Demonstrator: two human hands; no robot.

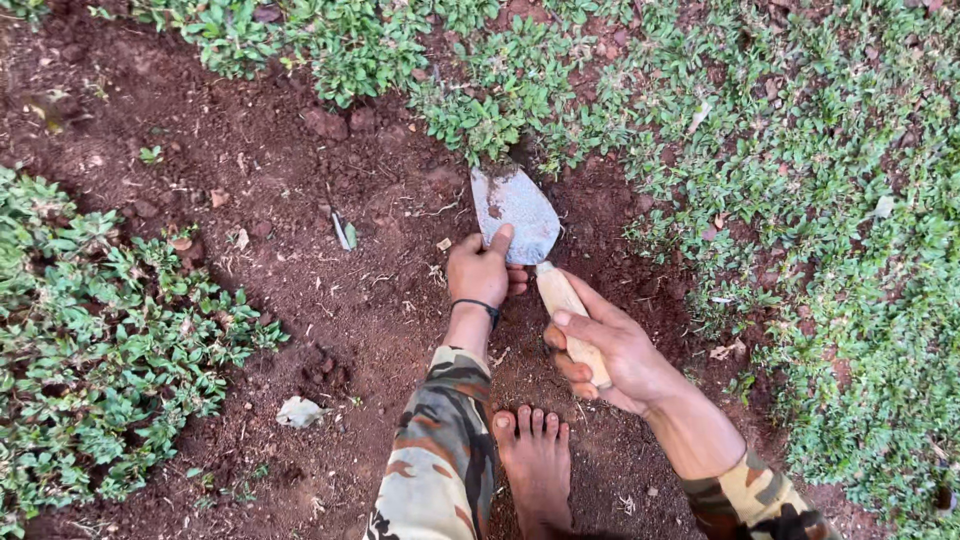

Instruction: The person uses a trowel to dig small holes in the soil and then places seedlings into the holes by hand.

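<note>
A: Where is the trowel (518, 218) found?

B: It is seen in the middle, on the red-brown dirt (300, 290). Its grey blade is pointed far away, toward the green plants (800, 200). Dirt is stuck on the blade.

A: How is it held?

B: The pale wooden handle (570, 318) is wrapped by the right hand (605, 350), with the fingers curled tight. The near edge of the blade is pressed by the left hand (482, 270), with the thumb laid flat on the metal.

A: Are any packs or signs seen?

B: None can be made out. Only a pale scrap (299, 411) is seen on the dirt, near and to the left. What it is cannot be told.

A: What is hidden?

B: The blade tip is covered by leaves. The near end of the handle is hidden in the right palm. A bare foot (536, 455) is seen near, between the camouflage sleeves (440, 450), and its heel is cut off.
</note>
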